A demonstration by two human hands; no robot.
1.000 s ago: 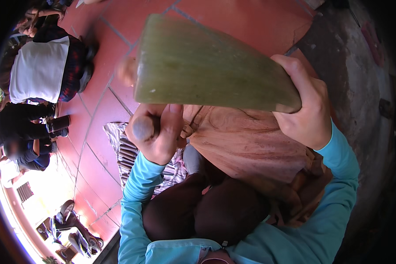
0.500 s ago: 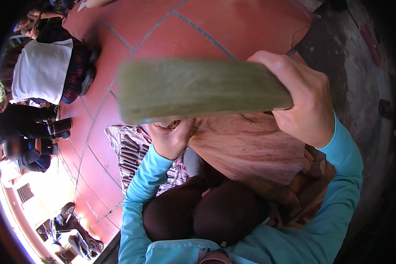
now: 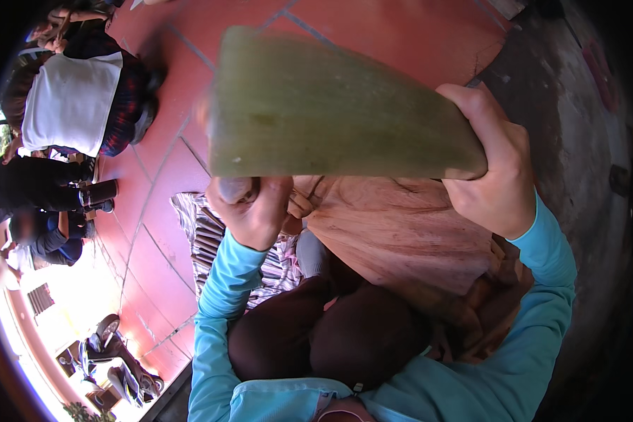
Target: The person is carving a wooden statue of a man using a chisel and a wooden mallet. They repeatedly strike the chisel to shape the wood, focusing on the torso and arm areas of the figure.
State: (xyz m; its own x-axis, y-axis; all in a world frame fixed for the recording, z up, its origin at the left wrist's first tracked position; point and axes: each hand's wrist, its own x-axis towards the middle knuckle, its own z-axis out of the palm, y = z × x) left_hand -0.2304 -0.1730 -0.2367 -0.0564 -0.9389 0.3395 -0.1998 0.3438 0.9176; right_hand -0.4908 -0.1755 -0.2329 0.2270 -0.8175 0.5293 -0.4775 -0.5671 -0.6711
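Note:
A large green wedge-shaped block (image 3: 337, 116) is raised in front of me, its taller end to the left. Around its narrow right end, my right hand (image 3: 496, 172) is closed, thumb on the top edge and fingers underneath. Below the left end is my left hand (image 3: 253, 214), its fingers partly hidden behind the block. A blurred fingertip shows at the block's left edge. Beside the left thumb sits a rounded grey end (image 3: 235, 188) of something I cannot make out. Beneath the block lies a broad reddish-brown, dark-streaked piece (image 3: 408, 228), possibly wood.
Several slim dark-handled tools (image 3: 207, 239) lie on a striped cloth (image 3: 190, 204) left of my knees. Red floor tiles (image 3: 158, 260) stretch left and ahead. People (image 3: 70, 105) are at the far left, with a motorbike (image 3: 119, 359) below them. Dark grey ground (image 3: 541, 133) is right.
The block has tilted up at its left end, turning more of its broad face toward me. My left hand has shifted slightly left; my right hand has moved slightly right, still gripping it.

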